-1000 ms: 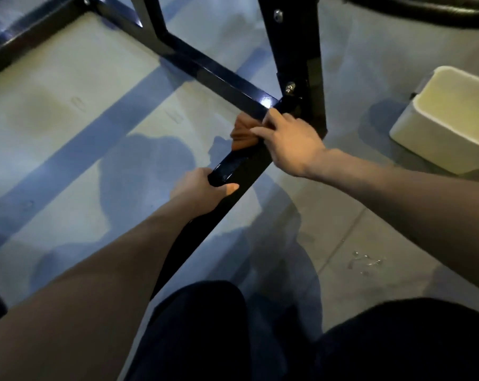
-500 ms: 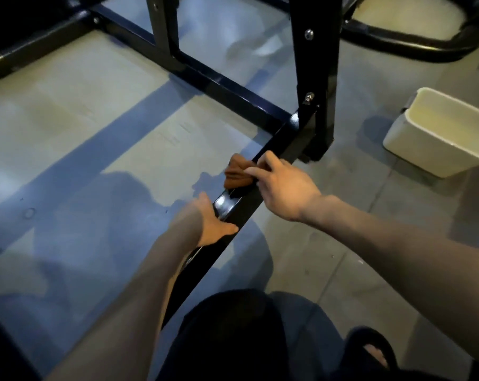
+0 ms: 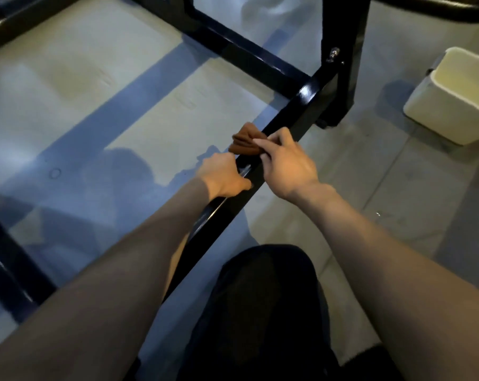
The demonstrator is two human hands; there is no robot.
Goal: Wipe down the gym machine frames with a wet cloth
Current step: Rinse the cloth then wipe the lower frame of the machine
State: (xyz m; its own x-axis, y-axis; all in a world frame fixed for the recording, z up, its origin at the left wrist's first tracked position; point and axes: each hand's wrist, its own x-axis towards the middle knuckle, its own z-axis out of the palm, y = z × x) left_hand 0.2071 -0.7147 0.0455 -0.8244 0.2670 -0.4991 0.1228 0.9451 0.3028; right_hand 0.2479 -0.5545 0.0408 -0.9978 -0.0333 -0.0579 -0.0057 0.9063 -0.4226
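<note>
A black metal frame bar [image 3: 296,111] of the gym machine runs low over the floor from my knees up to an upright post [image 3: 342,37]. My right hand [image 3: 286,163] presses a bunched brown cloth [image 3: 245,141] onto the top of that bar, fingers closed over the cloth. Just below it on the same bar, my left hand [image 3: 224,176] grips the bar from the left side, almost touching the cloth. The lower part of the bar is hidden behind my left forearm.
A white rectangular bucket [image 3: 450,97] stands on the floor at the right, beyond the post. Another black crossbar [image 3: 232,48] runs from the top centre to the post. A further frame piece [image 3: 10,268] stands at the left edge. My dark-trousered knee [image 3: 260,312] is at the bottom.
My right hand has slid the cloth down the bar, away from the post and toward me. My left hand's grip now sits closer to the cloth. The view shifted.
</note>
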